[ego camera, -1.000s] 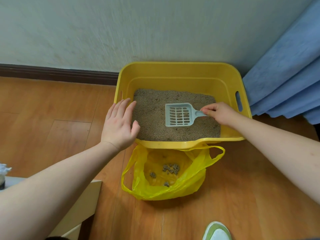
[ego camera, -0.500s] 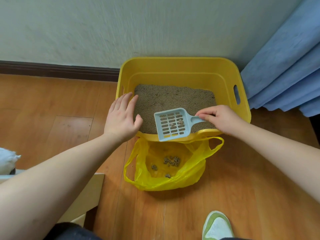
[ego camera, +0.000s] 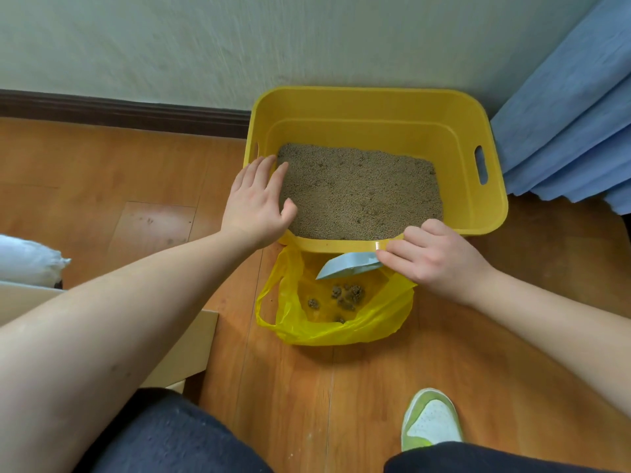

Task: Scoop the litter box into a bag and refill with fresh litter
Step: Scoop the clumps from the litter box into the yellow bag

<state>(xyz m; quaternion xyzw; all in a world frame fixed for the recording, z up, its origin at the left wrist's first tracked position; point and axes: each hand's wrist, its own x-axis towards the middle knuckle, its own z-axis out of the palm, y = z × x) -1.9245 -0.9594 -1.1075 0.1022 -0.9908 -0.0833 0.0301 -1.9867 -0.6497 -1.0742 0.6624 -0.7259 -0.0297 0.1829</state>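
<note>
A yellow litter box (ego camera: 478, 213) stands against the wall, its floor covered with brown litter (ego camera: 358, 192). In front of it an open yellow plastic bag (ego camera: 341, 331) lies on the floor with several dark clumps (ego camera: 346, 297) inside. My right hand (ego camera: 435, 259) grips the handle of a pale blue scoop (ego camera: 345, 266), which is tipped on its side over the bag's mouth. My left hand (ego camera: 256, 199) rests with straight fingers on the box's front-left corner.
Blue curtain (ego camera: 573, 124) hangs just right of the box. A light wooden piece of furniture (ego camera: 191, 353) and a white bag (ego camera: 27, 264) sit at the left. My green and white shoe (ego camera: 430, 421) is on the wooden floor near the bottom.
My right hand carried the scoop out of the litter, over the box's front rim, and tipped it over the bag. My left hand stayed on the box's corner.
</note>
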